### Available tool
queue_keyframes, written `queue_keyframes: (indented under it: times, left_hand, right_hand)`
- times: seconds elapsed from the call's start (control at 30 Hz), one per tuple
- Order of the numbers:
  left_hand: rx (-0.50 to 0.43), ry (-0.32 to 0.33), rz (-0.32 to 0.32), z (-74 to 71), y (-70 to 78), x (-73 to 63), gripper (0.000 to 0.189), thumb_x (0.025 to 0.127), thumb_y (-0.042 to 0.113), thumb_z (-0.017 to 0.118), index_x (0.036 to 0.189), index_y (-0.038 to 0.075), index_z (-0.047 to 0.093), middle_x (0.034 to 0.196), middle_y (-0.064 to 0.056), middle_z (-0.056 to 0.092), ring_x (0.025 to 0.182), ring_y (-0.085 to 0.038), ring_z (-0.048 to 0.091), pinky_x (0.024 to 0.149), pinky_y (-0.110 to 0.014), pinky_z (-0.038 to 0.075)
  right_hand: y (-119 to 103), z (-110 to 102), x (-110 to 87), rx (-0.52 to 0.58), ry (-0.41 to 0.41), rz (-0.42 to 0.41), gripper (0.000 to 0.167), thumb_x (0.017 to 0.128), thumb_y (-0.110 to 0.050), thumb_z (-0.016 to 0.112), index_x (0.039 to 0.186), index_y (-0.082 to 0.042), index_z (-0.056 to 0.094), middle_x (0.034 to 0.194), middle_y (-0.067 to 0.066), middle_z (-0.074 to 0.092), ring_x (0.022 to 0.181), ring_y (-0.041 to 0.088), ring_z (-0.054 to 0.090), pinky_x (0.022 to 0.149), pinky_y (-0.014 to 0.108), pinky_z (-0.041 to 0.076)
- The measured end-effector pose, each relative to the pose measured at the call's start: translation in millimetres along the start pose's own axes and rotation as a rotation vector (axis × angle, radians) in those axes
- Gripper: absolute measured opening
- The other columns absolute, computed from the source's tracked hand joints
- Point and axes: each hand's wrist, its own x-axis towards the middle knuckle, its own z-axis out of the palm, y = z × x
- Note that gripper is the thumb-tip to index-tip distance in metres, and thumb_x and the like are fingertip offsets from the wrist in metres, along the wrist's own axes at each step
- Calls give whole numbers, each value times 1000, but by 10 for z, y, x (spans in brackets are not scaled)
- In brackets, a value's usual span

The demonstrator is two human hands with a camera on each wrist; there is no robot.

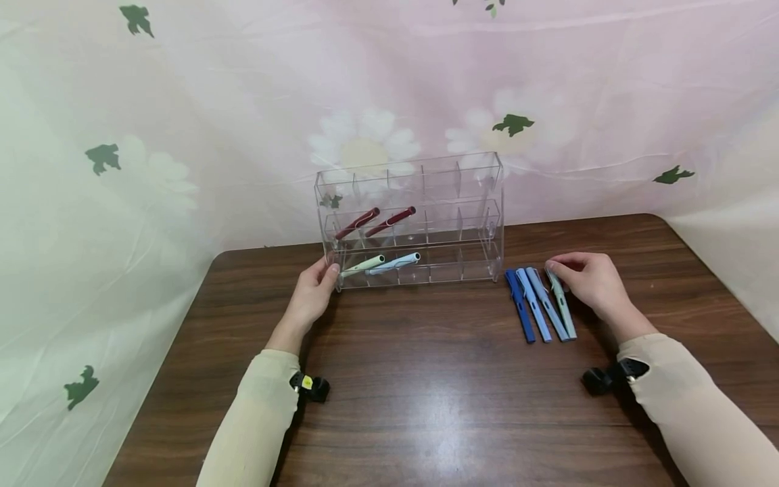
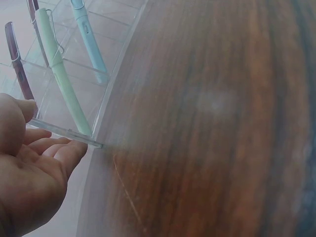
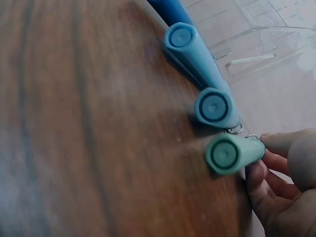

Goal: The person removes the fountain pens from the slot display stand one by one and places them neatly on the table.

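A clear acrylic pen rack point(image 1: 447, 272) with tiered compartments stands at the back of the table. My left hand point(image 1: 310, 292) grips its left side panel, thumb in front. Two dark red pens point(image 1: 392, 221) lean in the middle tier; a pale green pen point(image 2: 64, 81) and a light blue pen point(image 2: 90, 42) lean in the front tier. To the right of the rack, my right hand point(image 1: 595, 281) pinches the far end of a sage green pen point(image 3: 232, 152) lying on the table. Beside it lie two light blue pens point(image 1: 534, 304) and a dark blue pen point(image 1: 521, 308).
The brown wood-grain table point(image 1: 414, 379) extends in front of the rack. Behind it hangs a pale floral cloth point(image 1: 262, 135), close to the rack's back. A small black device point(image 1: 313, 387) is strapped at each wrist.
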Motion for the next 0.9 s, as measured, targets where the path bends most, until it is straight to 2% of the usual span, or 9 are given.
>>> queue_keyframes:
  times: [0.1, 0.2, 0.3, 0.37, 0.6, 0.73, 0.8, 0.9]
  left_hand:
    - [1, -4, 6, -1, 0, 6, 53, 117, 21, 47, 164, -1, 40, 163, -25, 50, 154, -38, 47, 127, -54, 41]
    - [7, -3, 1, -1, 2, 6, 54, 117, 23, 48, 165, -1, 40, 163, -25, 50, 153, -37, 48, 127, -53, 42]
    - [11, -1, -8, -1, 5, 3, 54, 117, 24, 49, 165, 0, 40, 163, -24, 51, 153, -36, 48, 127, -52, 41]
    - [10, 0, -13, 1, 3, 2, 54, 117, 25, 49, 165, 1, 40, 163, -24, 52, 153, -36, 48, 127, -52, 41]
    - [2, -3, -9, -7, -9, -1, 54, 117, 24, 49, 164, 0, 41, 162, -24, 53, 153, -36, 49, 127, -52, 42]
    - [0, -3, -10, -8, -14, 1, 54, 117, 25, 49, 164, 1, 41, 162, -24, 53, 153, -36, 48, 127, -52, 41]
    - [1, -3, -12, -4, -13, 3, 54, 117, 25, 49, 165, 1, 41, 162, -23, 53, 154, -36, 48, 127, -52, 41]
    - [0, -4, -12, -1, -13, 5, 54, 117, 25, 49, 165, 0, 41, 162, -23, 53, 154, -36, 48, 128, -52, 41]
  right_hand:
    - [1, -4, 9, -39, -7, -16, 45, 110, -36, 63, 126, 5, 76, 115, 29, 76, 85, 25, 70, 68, 30, 53]
    - [-5, -6, 21, -82, -10, -32, 45, 110, -35, 62, 126, 5, 76, 120, 32, 74, 102, 43, 70, 78, 45, 56]
    - [-20, -4, 28, -108, -17, -43, 45, 110, -33, 61, 125, 7, 75, 121, 34, 73, 109, 51, 68, 86, 60, 55]
    - [-35, 1, 29, -120, -20, -46, 45, 110, -32, 61, 124, 9, 74, 121, 35, 73, 109, 52, 67, 88, 64, 54]
    - [-94, -6, 14, -144, -46, -29, 46, 110, -31, 60, 123, 11, 73, 119, 36, 73, 108, 51, 67, 86, 61, 55]
    - [-102, -28, 1, -135, -55, -6, 50, 111, -33, 57, 126, 12, 72, 119, 36, 72, 105, 49, 68, 79, 52, 56]
    - [-98, -38, -7, -113, -53, 10, 52, 111, -35, 55, 128, 12, 71, 115, 34, 74, 98, 43, 71, 73, 43, 57]
    - [-88, -46, -21, -78, -48, 26, 54, 112, -36, 53, 129, 13, 70, 106, 29, 77, 83, 26, 71, 65, 32, 54]
